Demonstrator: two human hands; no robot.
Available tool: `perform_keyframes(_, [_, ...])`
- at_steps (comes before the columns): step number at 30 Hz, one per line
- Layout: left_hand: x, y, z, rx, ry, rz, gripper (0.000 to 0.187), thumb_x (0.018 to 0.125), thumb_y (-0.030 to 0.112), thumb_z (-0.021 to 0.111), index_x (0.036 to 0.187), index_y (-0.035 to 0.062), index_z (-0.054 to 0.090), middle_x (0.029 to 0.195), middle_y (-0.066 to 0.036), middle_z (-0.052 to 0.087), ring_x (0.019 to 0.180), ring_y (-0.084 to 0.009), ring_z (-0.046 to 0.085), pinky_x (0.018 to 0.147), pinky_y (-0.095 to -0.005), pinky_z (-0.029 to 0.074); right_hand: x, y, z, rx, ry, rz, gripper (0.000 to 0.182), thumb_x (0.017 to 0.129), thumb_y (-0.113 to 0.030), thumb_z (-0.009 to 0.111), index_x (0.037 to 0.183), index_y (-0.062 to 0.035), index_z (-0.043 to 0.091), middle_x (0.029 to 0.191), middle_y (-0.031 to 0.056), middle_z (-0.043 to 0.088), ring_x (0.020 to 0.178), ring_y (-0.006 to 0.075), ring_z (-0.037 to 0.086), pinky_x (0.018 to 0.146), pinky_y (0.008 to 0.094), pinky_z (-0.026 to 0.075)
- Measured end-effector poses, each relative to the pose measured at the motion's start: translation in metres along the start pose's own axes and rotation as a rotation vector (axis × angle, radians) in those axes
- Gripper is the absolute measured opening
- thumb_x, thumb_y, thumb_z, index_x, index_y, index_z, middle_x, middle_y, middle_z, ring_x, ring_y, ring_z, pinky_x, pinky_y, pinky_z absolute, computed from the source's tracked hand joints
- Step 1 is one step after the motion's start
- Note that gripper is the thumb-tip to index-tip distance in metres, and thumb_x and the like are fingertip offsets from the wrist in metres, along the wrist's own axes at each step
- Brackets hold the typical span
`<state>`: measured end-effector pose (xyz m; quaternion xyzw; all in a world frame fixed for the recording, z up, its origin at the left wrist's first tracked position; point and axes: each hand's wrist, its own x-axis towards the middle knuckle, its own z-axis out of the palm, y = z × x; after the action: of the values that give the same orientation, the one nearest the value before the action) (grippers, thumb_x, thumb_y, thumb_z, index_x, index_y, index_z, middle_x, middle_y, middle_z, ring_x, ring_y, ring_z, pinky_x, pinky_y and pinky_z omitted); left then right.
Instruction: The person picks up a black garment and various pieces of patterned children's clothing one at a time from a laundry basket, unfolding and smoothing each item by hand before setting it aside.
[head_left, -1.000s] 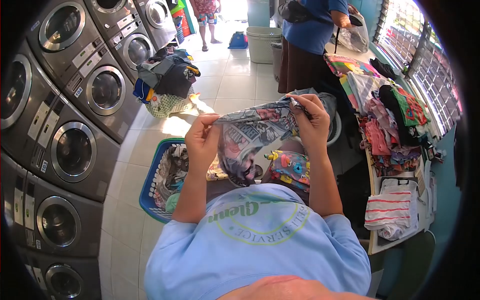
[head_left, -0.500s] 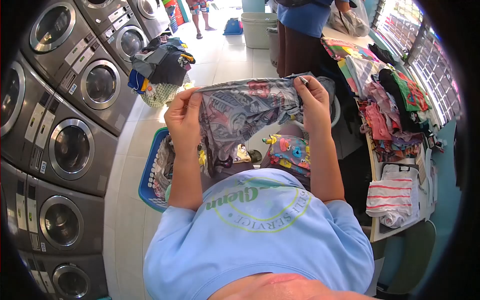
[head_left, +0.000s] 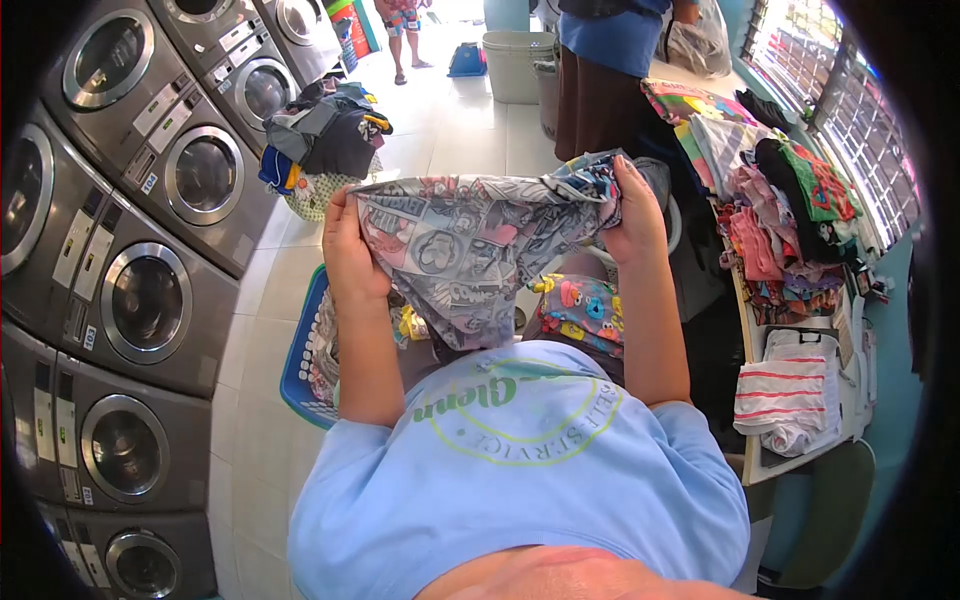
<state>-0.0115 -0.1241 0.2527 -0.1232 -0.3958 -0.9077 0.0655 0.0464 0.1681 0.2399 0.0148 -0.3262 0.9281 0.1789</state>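
A thin grey garment [head_left: 450, 245] with a comic-style print is stretched between my two hands in front of my chest; its exact kind does not show. My left hand [head_left: 353, 250] pinches its upper left corner. On the other side, my right hand [head_left: 638, 215] is closed round the bunched upper right end. The cloth hangs down between them towards my lap. Below my right forearm, a grey cloth [head_left: 582, 308] with colourful cartoon characters lies on my lap. A blue-and-white laundry basket [head_left: 300, 372] with clothes in it stands beyond my left forearm.
Front-loading machines [head_left: 147, 298] line the left side. A heaped basket of clothes [head_left: 330, 140] stands ahead on the floor. On the right, a table [head_left: 790, 466] carries piled clothes [head_left: 775, 235] and a striped white cloth [head_left: 780, 392]. A person [head_left: 605, 80] stands ahead, near a pale bin [head_left: 516, 70].
The garment has been turned and spread wider, with more of its printed face showing. My left hand has moved slightly left and down; the right end is now more bunched in my right hand.
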Motion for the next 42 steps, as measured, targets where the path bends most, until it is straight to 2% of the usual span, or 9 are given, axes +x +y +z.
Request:
perform_keyframes(5, [-0.008,-0.01,-0.001,-0.118,0.001,-0.06,0.018,0.091,0.014,0.043,0.105,0.0051,0.051,0.092,-0.008,0.061,0.083,-0.0214,0.063,0.072,-0.0381,0.055,-0.015,0.004,0.024,-0.013,0.098,-0.19,0.013,0.098,-0.019,0.047,0.099,-0.0084,0.053,0.082,0.0017,0.061,0.068,0.0118,0.06,0.061,0.0259,0.051])
perform_keyframes(8, [-0.007,-0.013,-0.021,-0.069,-0.815,-0.088,0.022,0.084,0.021,0.053,0.09,0.0012,0.059,0.091,-0.009,0.057,0.078,-0.0206,0.06,0.065,-0.0334,0.051,-0.018,0.012,0.029,-0.125,0.089,-0.34,0.012,0.097,-0.019,0.049,0.1,-0.008,0.053,0.084,0.0001,0.06,0.07,0.0081,0.058,0.061,0.0234,0.049])
perform_keyframes(11, [-0.028,-0.023,0.013,0.09,-0.725,-0.075,0.019,0.088,0.013,0.054,0.095,-0.0024,0.061,0.095,-0.012,0.055,0.081,-0.019,0.058,0.068,-0.0314,0.05,-0.037,0.025,0.039,-0.451,-0.196,-0.307,0.009,0.095,-0.013,0.054,0.097,-0.0059,0.059,0.08,-0.0029,0.058,0.068,0.0021,0.051,0.059,0.0197,0.043])
perform_keyframes(14, [-0.054,-0.046,0.032,0.295,-0.626,-0.149,0.027,0.086,-0.001,0.047,0.112,-0.0002,0.056,0.106,-0.007,0.056,0.098,-0.0127,0.055,0.082,-0.0275,0.047,-0.06,0.026,0.053,-1.003,-0.497,-0.461,0.004,0.086,-0.007,0.062,0.088,-0.0038,0.062,0.069,0.0027,0.059,0.063,0.0091,0.056,0.057,0.0253,0.045])
perform_keyframes(18, [-0.054,-0.058,0.01,0.62,-1.121,-0.633,0.028,0.082,0.002,0.047,0.108,0.0004,0.057,0.094,-0.001,0.061,0.086,-0.0065,0.056,0.075,-0.0248,0.046,-0.072,0.015,0.063,-1.099,-0.688,-0.552,0.008,0.082,-0.009,0.066,0.083,-0.0024,0.062,0.069,0.0067,0.059,0.061,0.0167,0.056,0.058,0.0264,0.045])
perform_keyframes(23, [-0.062,-0.108,-0.008,0.845,-1.471,-0.429,0.027,0.081,0.008,0.053,0.107,0.0017,0.057,0.088,-0.007,0.063,0.082,-0.0174,0.061,0.074,-0.0314,0.047,-0.077,0.002,0.065,-1.075,-0.714,-0.572,0.02,0.083,-0.018,0.067,0.073,-0.0023,0.058,0.061,0.0047,0.052,0.051,0.015,0.049,0.048,0.0274,0.037])
perform_keyframes(32, [-0.053,-0.11,-0.017,1.327,-1.338,-0.23,0.025,0.077,0.011,0.061,0.102,0.0053,0.059,0.098,-0.016,0.063,0.095,-0.0338,0.06,0.083,-0.0407,0.046,-0.081,-0.009,0.056,-0.83,-0.613,-0.524,0.048,0.088,-0.044,0.06,0.066,-0.0023,0.052,0.058,0.0023,0.048,0.05,0.0103,0.043,0.046,0.0251,0.03])
perform_keyframes(38, [-0.017,-0.108,-0.037,1.717,-0.958,-0.255,0.03,0.078,0.006,0.063,0.107,0.008,0.06,0.101,-0.013,0.065,0.094,-0.0298,0.063,0.079,-0.0358,0.049,-0.08,-0.026,0.047,-0.532,-0.596,-0.479,0.05,0.09,-0.046,0.056,0.067,-0.0024,0.05,0.061,0.0011,0.044,0.051,0.0094,0.039,0.048,0.0244,0.029])
perform_keyframes(42, [-0.006,-0.086,-0.038,0.653,-0.866,-0.766,0.021,0.086,0.012,0.06,0.105,0.004,0.06,0.097,-0.009,0.066,0.091,-0.0242,0.064,0.075,-0.0403,0.055,-0.075,-0.041,0.044,-0.347,-0.632,-0.45,0.051,0.092,-0.047,0.051,0.065,-0.0043,0.046,0.059,0.0002,0.038,0.048,0.0094,0.037,0.047,0.024,0.032])
